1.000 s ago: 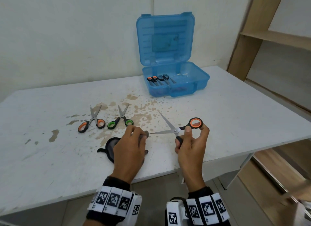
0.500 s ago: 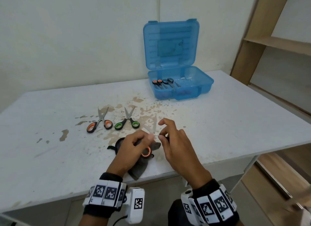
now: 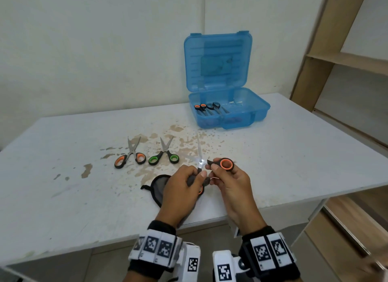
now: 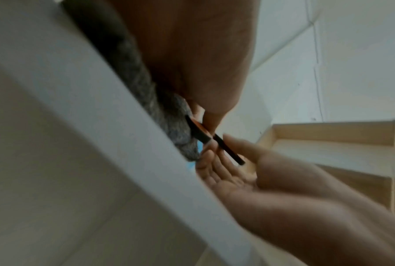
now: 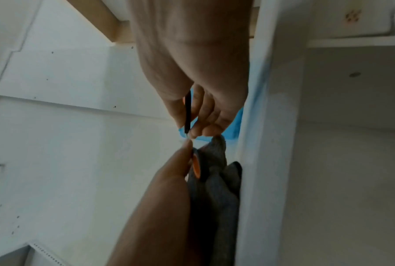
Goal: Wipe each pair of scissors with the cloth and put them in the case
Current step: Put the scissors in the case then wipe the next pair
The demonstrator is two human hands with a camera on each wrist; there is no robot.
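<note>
Both hands are gripping the opened orange-handled scissors [image 3: 206, 163]: the right hand [image 3: 230, 184] is pinching one handle loop, the left hand [image 3: 180, 188] is clasping the other with the cloth [image 3: 160, 186], blades pointing away toward the blue case [image 3: 247, 113].

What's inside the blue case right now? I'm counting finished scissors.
Inside the blue case, two pairs of scissors lie side by side, one orange-handled, one dark-handled. The front wall covers the near floor.

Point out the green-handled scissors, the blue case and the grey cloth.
green-handled scissors [image 3: 163, 154]: head view, on the pivot where the blades meet the handles.
blue case [image 3: 260, 113]: head view, on the outer right wall of the open tray.
grey cloth [image 3: 160, 187]: head view, on the part lying bare on the table.
</note>
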